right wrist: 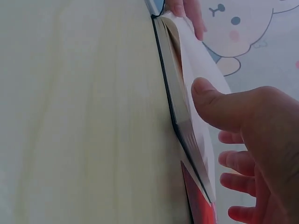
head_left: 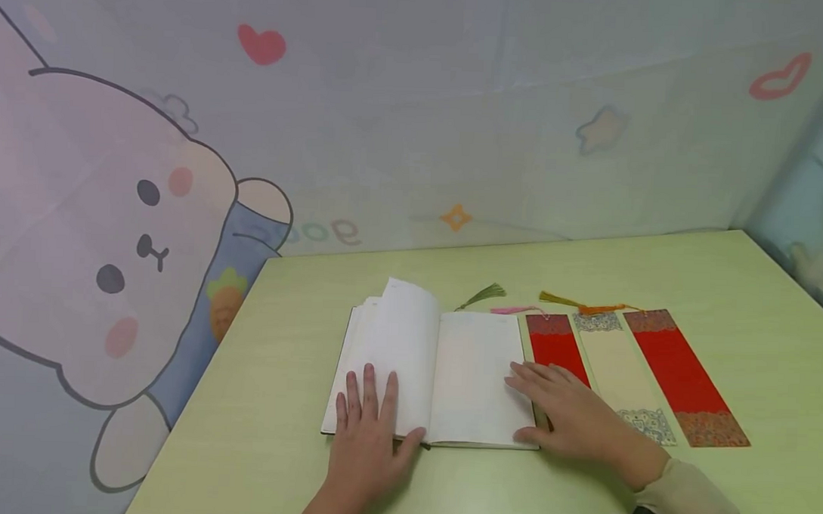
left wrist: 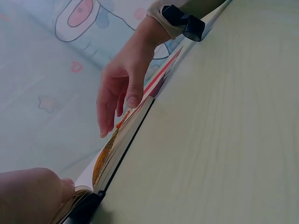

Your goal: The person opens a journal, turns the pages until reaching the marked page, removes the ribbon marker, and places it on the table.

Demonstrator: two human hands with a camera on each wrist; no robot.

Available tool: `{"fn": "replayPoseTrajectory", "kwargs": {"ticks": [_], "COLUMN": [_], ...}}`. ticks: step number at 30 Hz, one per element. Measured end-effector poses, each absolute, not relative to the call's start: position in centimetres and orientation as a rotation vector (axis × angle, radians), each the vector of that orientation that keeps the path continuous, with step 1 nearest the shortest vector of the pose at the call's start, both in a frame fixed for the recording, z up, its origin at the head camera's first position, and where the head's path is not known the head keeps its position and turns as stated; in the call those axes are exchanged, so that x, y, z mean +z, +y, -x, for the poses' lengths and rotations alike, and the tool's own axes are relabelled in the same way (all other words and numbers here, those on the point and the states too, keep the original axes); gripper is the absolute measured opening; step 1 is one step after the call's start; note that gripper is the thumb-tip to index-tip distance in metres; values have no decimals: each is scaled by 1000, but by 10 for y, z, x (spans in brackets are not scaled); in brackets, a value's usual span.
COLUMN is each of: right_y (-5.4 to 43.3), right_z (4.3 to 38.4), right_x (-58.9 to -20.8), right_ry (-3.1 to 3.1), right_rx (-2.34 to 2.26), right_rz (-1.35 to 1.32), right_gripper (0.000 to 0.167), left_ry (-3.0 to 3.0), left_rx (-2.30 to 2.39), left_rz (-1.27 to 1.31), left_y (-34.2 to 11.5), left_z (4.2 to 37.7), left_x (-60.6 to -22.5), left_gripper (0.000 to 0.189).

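Note:
An open book with blank-looking white pages lies on the table in the head view. My left hand rests on the left page, fingers spread straight, the thumb near the spine at the lower edge. One left leaf bulges upward at its top. Over the right page's outer edge is my right hand, fingers relaxed and holding nothing; the left wrist view shows this hand slightly above the book. In the right wrist view its thumb is beside the pages. Its wrist partly covers the bookmarks.
Right of the book lie a red bookmark, a cream one and another red one. Pink and orange tassels lie above them. A green tassel shows behind the book. A printed cloth hangs behind the table.

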State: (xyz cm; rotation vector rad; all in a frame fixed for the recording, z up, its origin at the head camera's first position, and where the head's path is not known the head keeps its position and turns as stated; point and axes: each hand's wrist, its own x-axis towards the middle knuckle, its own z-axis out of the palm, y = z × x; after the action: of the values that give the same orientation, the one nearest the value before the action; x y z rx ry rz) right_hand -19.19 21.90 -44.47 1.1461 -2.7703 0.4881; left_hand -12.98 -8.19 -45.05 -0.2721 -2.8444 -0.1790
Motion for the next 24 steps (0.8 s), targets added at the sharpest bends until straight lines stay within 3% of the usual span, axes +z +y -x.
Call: {"fn": "replayPoseTrajectory", "kwargs": {"ticks": [8, 24], "right_y": [220, 216], "right_z": [195, 198], "right_x": [-447, -448], "right_ry": [-2889, -2879], "right_rx": [456, 447], "right_rz": [-1168, -1129], "right_gripper": [78, 69], "left_ry": [-2955, -3071], "left_rx": [-249, -394], "left_rz": [235, 145], "left_y": [-82, -81], "left_z": [127, 128], "left_x": [-452, -451], "left_gripper": [77, 82]}}
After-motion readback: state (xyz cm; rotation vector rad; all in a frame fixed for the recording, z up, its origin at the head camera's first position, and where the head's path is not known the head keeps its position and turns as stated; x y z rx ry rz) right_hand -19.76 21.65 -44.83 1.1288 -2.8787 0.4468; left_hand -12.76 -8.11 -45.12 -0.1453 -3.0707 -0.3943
